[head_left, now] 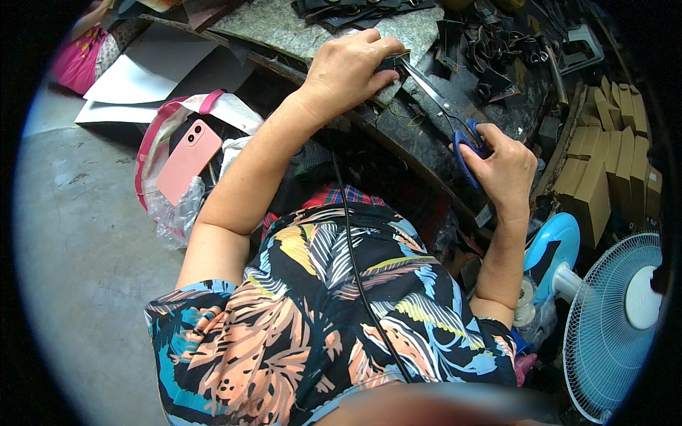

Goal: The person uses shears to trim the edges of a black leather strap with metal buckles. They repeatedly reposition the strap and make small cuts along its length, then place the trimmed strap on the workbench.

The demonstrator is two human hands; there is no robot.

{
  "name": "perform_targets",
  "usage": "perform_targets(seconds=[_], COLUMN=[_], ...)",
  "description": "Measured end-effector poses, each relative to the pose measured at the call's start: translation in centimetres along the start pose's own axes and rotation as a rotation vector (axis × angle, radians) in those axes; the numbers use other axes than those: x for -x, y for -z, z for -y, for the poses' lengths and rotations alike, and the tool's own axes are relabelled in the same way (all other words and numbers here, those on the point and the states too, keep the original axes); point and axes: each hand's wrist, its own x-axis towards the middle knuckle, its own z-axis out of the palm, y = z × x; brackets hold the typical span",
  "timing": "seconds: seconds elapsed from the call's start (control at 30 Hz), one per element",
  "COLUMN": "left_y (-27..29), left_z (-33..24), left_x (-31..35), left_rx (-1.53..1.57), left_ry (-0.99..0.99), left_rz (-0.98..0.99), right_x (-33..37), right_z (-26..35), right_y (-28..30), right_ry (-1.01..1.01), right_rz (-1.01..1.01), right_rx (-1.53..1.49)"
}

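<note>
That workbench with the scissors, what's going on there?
A person is cutting at a cluttered workbench. The right hand works blue-handled scissors, whose blades reach a small dark piece pinched in the left hand. More dark cut pieces lie beyond, and a pink phone sits in a bag.

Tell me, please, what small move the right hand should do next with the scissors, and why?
Probably close the scissors in a short snip. The right hand holds the blue handles, and the blade tips reach the small dark piece that the left hand pinches over the grey felt mat. Whether the blades already bite into the piece is hard to tell, so ease them in slowly.
</note>
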Motion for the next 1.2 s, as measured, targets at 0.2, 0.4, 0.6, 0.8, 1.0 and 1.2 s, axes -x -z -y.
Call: perform_targets(seconds=[0.2,0.4,0.6,0.8,1.0,1.2], left_y=[0.0,-0.7,-1.1,-1.5,-1.9,-2.2], left_z=[-0.4,-1.5,-0.6,-0.1,0.6,0.3], left_x=[0.5,0.4,-0.8,-1.1,-1.2,-1.9], left_rx=[-0.051,-0.168,-0.095,-0.062,-0.017,0.012], left_ry=[-0.033,-0.042,0.162,0.159,0.178,0.215], left_rz=[-0.047,-0.086,-0.018,-0.039,-0.09,0.05], right_x=[-0.4,-0.4,-0.7,-1.3,-1.7,-2.2], right_z=[0.0,0.2,0.1,0.6,0.8,0.9], right_y=[-0.3,-0.3,-0.1,0.0,0.2,1.9], right_ry=[0.022,-0.032,-0.057,0.067,0.119,0.024], right_rz=[0.021,0.083,0.114,0.051,0.029,0.12], right_rx=[0.006,-0.015,-0.038,0.08,0.151,0.127])
